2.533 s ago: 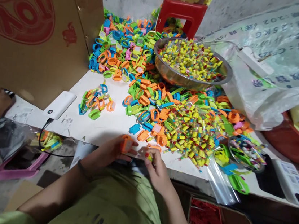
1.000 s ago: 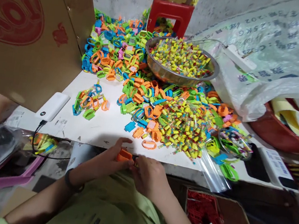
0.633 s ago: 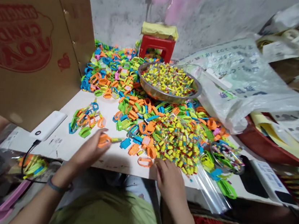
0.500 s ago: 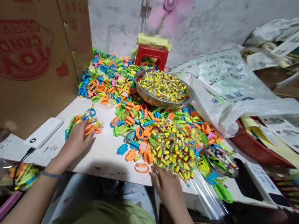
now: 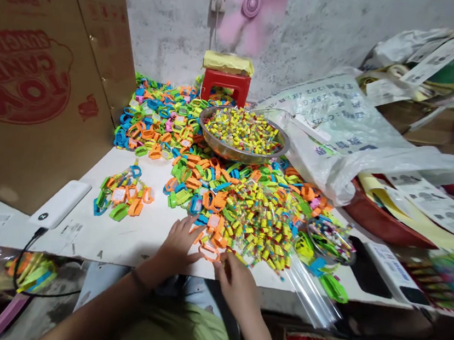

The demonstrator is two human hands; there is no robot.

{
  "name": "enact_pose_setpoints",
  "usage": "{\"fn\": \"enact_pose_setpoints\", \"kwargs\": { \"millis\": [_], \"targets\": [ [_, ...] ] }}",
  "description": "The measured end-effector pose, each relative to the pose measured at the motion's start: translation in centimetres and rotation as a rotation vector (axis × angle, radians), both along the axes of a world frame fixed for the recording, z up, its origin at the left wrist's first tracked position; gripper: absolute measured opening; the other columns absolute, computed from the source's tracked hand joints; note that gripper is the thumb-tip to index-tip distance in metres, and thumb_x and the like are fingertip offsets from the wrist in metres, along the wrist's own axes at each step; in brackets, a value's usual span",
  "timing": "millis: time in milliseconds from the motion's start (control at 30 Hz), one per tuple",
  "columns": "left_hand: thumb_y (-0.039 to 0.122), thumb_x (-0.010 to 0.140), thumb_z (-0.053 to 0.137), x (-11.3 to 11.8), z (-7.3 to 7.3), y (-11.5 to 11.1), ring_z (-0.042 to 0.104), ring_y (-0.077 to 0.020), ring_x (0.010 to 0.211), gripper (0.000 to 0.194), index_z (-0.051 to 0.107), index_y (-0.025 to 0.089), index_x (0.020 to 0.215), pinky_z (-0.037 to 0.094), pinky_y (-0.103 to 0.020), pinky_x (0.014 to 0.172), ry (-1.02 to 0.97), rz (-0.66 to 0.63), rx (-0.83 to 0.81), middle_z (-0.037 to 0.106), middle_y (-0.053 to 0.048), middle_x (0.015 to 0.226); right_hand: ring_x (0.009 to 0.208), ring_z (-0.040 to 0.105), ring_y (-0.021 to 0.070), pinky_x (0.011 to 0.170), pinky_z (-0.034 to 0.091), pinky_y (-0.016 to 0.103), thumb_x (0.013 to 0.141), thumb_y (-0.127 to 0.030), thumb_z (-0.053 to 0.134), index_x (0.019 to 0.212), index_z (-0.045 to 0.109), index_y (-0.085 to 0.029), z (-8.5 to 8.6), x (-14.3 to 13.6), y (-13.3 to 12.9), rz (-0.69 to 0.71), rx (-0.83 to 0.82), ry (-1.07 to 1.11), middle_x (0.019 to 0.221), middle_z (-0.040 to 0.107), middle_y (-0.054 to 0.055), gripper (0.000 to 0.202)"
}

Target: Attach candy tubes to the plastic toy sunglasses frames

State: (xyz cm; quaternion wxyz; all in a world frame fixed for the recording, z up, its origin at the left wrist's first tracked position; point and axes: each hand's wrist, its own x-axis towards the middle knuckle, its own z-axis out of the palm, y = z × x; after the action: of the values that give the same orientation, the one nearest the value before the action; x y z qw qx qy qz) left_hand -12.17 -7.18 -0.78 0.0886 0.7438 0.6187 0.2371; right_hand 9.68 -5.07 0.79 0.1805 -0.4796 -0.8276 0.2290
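While our left hand [image 5: 178, 244] spreads its fingers loosely over the near edge of the toy pieces [image 5: 215, 224], our right hand [image 5: 238, 284] bends its fingers at the right end of an orange band [image 5: 209, 253]; whether they grip it, we cannot tell. That band lies between our hands, near the front of the counter [image 5: 119, 239]. From it, we see yellow-capped tubes [image 5: 261, 226] heaped at two o'clock, a filled steel bowl [image 5: 229, 151] toward twelve, and a small toy cluster [image 5: 127, 195] at ten.
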Motion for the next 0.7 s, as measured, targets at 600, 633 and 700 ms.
{"fn": "enact_pose_setpoints", "kwargs": {
  "millis": [600, 633, 700],
  "targets": [
    [0.038, 0.093, 0.045, -8.5, -0.9, -2.0, 0.051, -0.0305, 0.127, 0.042, 0.061, 0.015, 0.124, 0.038, -0.053, 0.109, -0.255, 0.465, -0.038, 0.059, -0.016, 0.132, 0.069, 0.051, 0.0164, 0.062, 0.044, 0.027, 0.088, -0.057, 0.057, 0.097, 0.056, -0.022, -0.8, 2.2, 2.6, 0.023, -0.313, 0.584, 0.082, 0.055, 0.002, 0.036],
    [0.04, 0.093, 0.047, -8.7, -0.8, -2.2, 0.05, -0.0315, 0.127, 0.041, 0.063, 0.016, 0.122, 0.037, -0.054, 0.109, -0.225, 0.481, -0.062, 0.059, -0.015, 0.132, 0.069, 0.051, 0.0167, 0.062, 0.044, 0.028, 0.087, -0.059, 0.057, 0.097, 0.058, -0.022, -0.8, 2.1, 2.5, 0.013, -0.351, 0.608, 0.084, 0.057, 0.003, 0.038],
    [0.042, 0.091, 0.05, -8.9, -0.4, -2.6, 0.05, -0.0318, 0.127, 0.037, 0.067, 0.019, 0.115, 0.037, -0.055, 0.109, -0.197, 0.467, -0.096, 0.06, -0.014, 0.133, 0.063, 0.051, 0.0158, 0.058, 0.043, 0.028, 0.087, -0.061, 0.057, 0.094, 0.06, -0.022, -0.6, 2.0, 2.0, 0.002, -0.445, 0.692, 0.084, 0.061, 0.003, 0.04]
  ]
}}
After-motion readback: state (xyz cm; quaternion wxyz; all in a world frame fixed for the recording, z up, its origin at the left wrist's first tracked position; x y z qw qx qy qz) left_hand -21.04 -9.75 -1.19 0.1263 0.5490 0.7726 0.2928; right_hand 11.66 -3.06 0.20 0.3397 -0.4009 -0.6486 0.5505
